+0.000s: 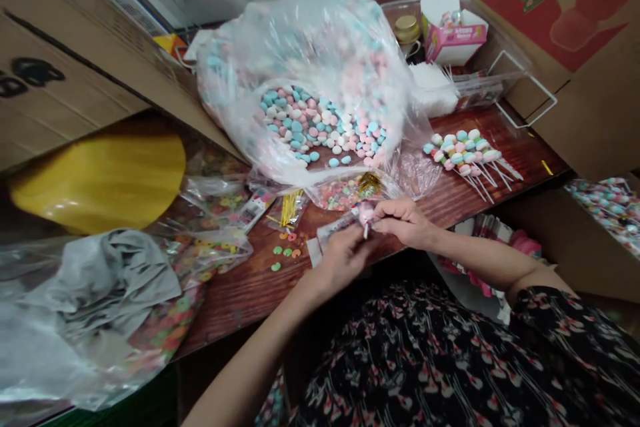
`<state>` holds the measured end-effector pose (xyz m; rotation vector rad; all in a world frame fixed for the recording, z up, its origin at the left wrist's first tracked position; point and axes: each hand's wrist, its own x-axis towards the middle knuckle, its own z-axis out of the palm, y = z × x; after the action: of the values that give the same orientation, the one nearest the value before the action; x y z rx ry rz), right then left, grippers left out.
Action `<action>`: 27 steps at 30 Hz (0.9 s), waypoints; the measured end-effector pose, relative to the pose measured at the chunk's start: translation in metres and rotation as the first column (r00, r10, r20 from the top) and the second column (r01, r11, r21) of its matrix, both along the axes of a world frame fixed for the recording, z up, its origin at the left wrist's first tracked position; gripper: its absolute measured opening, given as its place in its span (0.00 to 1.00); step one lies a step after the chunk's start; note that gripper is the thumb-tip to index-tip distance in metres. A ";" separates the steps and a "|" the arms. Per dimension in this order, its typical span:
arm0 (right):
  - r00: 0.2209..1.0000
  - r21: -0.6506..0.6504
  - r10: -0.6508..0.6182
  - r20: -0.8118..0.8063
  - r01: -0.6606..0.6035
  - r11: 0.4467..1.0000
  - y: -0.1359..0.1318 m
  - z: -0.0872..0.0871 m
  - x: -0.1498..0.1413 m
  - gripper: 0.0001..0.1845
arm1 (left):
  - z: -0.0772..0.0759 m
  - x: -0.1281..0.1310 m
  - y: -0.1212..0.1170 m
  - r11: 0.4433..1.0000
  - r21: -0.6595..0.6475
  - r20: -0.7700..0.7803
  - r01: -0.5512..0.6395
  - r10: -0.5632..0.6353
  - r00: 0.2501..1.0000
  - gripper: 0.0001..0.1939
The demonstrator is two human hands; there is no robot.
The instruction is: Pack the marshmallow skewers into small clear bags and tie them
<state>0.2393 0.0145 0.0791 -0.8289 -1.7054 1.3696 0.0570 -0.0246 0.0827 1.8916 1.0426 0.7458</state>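
Observation:
Near the table's front edge my left hand [344,255] has its fingers closed around the lower part of a small pinkish candy on a white stick [367,213]. From the other side my right hand [406,221] pinches at the same candy, thumb and fingers together. Fingers partly cover it, and its wrapping is too small to make out. Under my left hand lie flat plastic wrappers [325,233]. Just beyond is a bag of gold twist ties [290,208], with several loose candy rings [287,252] to the left.
A big clear bag of pastel candies [320,53] lies open behind my hands. Finished candy skewers [467,153] are piled at right, before a clear tray [500,80] with white sticks [433,87]. Cardboard boxes [565,107] flank the table; a grey cloth [113,280] lies left.

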 end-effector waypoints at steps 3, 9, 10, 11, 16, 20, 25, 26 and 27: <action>0.990 -0.208 0.051 -0.133 -0.078 0.975 -0.010 0.003 -0.004 0.09 | -0.008 -0.006 0.017 0.963 -0.133 0.267 -0.236 0.264 0.927 0.10; 0.993 -0.169 -0.068 -0.093 0.052 0.984 -0.002 -0.013 -0.009 0.07 | -0.005 0.002 0.018 0.932 -0.138 0.424 -0.335 0.361 0.830 0.21; 0.992 -0.095 -0.100 -0.078 0.092 0.991 0.000 -0.013 -0.008 0.07 | -0.007 0.004 0.015 0.919 -0.222 0.451 -0.326 0.393 0.801 0.25; 0.989 -0.008 -0.131 -0.064 0.131 0.991 0.000 -0.013 -0.008 0.07 | -0.009 0.005 0.013 0.906 -0.314 0.476 -0.283 0.408 0.779 0.27; 0.971 0.408 -0.235 -0.034 0.228 0.884 -0.002 -0.022 -0.012 0.08 | -0.009 0.004 0.000 0.819 -0.573 0.504 -0.038 0.389 0.771 0.28; 0.972 0.438 -0.235 -0.012 0.216 0.873 -0.003 -0.031 -0.017 0.07 | -0.009 -0.002 -0.005 0.866 -0.466 0.373 -0.182 0.378 0.847 0.23; 0.985 -0.026 -0.169 -0.017 0.169 0.985 -0.005 -0.030 -0.024 0.09 | -0.020 -0.014 -0.006 0.950 0.092 0.168 -0.300 0.282 0.945 0.16; 0.988 -0.169 -0.145 -0.053 0.135 0.976 -0.007 -0.031 -0.026 0.10 | -0.021 -0.017 -0.008 0.937 0.195 0.117 -0.289 0.271 0.956 0.15; 0.988 -0.315 -0.124 -0.096 0.087 0.945 -0.009 -0.033 -0.028 0.11 | -0.023 -0.020 -0.011 0.918 0.280 0.070 -0.280 0.271 0.960 0.14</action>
<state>0.2108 0.0052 0.0463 -0.9799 -1.3557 1.6030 0.0372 -0.0359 0.0598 1.9892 1.2538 1.1381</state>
